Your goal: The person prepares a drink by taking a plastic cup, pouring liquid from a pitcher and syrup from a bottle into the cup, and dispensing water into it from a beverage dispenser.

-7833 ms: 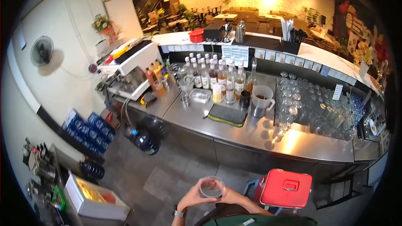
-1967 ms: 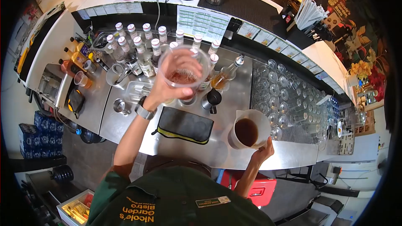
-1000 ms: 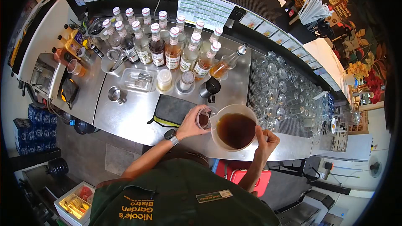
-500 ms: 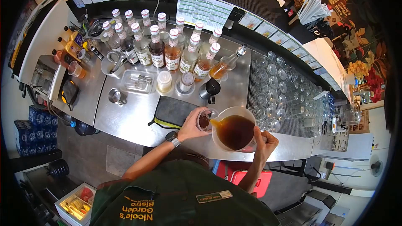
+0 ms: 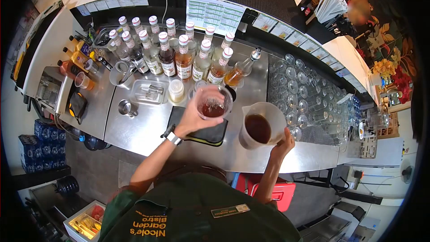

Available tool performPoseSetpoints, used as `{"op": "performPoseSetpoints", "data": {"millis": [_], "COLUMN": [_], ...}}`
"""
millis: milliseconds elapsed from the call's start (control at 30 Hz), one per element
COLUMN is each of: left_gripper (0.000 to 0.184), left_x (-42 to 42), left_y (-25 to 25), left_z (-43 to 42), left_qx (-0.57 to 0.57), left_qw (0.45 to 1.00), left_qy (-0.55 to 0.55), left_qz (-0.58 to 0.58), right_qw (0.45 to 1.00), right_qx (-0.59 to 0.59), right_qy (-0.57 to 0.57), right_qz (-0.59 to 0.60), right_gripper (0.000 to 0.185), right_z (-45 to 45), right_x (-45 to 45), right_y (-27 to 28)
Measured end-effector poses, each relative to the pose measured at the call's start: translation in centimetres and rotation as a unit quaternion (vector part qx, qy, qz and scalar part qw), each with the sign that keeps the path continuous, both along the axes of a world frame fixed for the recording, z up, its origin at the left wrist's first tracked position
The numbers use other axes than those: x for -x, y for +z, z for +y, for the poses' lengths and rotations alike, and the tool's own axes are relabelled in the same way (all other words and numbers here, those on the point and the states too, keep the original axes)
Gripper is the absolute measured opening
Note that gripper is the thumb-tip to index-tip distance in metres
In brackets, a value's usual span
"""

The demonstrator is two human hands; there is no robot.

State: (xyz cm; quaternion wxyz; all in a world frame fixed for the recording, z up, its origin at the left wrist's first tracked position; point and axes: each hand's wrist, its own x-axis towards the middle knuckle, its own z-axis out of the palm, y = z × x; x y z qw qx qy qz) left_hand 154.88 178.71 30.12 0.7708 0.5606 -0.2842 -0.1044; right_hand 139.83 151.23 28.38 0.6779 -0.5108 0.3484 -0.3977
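My left hand is wrapped round a clear cup with dark reddish-brown liquid in it, raised above the counter. In my right hand is the handle of a translucent plastic pitcher, partly filled with dark brown liquid. The pitcher is nearly upright, apart from the cup and to its right. Beneath my left hand lies a folded grey cloth with a yellow-green edge. A white-lidded jar stands just beyond the cup, which hides part of the things behind it.
Several syrup bottles stand in rows at the back. Upturned glasses cover a black mat at the right. A clear tray and a metal jigger are on the steel counter at the left.
The pitcher has tipped back from pouring and separated from the cup. My left hand has lifted the cup up and slightly left, towards the camera.
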Motion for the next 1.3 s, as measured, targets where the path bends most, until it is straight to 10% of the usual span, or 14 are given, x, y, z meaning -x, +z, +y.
{"op": "performPoseSetpoints", "data": {"millis": [367, 700, 933, 1300], "left_gripper": [0.091, 0.108, 0.109, 0.107], "left_x": [-7.9, -6.8, -3.3, 0.5], "left_y": [13.9, 11.2, 7.0, 2.8], "left_z": [5.4, 6.6, 7.0, 7.2], "left_qx": [0.089, 0.066, -0.057, -0.036], "left_qw": [0.978, 0.991, 0.993, 0.992], "left_qy": [-0.187, -0.115, -0.103, -0.104], "left_qz": [-0.012, 0.013, -0.011, 0.066], "right_qw": [0.996, 0.994, 0.901, 0.893], "right_qx": [-0.046, 0.095, 0.214, 0.433], "right_qy": [-0.008, -0.038, -0.353, 0.121], "right_qz": [-0.073, -0.044, 0.136, 0.009], "right_gripper": [0.033, 0.045, 0.037, 0.065], "right_z": [-6.1, -8.2, -2.7, 2.4], "right_x": [-6.7, -6.7, -7.3, -21.7], "right_y": [-9.8, -16.2, -11.3, -3.4]}}
